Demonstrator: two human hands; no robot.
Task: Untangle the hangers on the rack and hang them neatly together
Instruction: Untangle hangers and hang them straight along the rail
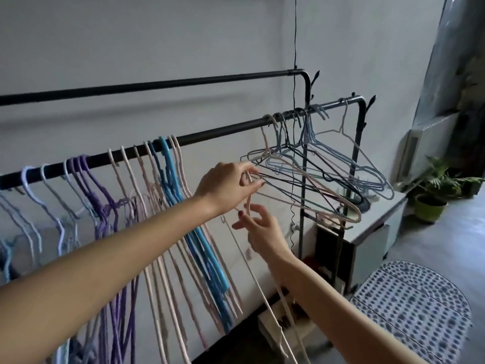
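The two bare forearms fill the near foreground, reaching up and away toward the rack. The right hand [258, 227] is lower and nearer the camera; its fingers [265, 210] are loosely curled round the neck of a pale pink hanger [265, 292] that is off the rail and trails down and toward the camera. Above it, the left hand [228, 185] pinches the near tips of the tangled hangers [315, 174] between thumb and fingertips — exactly how many wires it holds cannot be told.

The coming move seems to turn on this: the tangle lies up and to the right of both hands, its long axes running nearly level from the left hand toward the rack's far post, while its hooks sit on the front rail [223, 132] above. The left hand is the nearer to it.

The tangle is thin wire in blue, black and pink, interlaced and skewed sideways (one grey hanger hangs apart by the post). To the left, the sorted hangers [168, 195] — purple, pink, blue, pale lilac — hang straight, grouped by colour, with a bare stretch of rail between them and the tangle.
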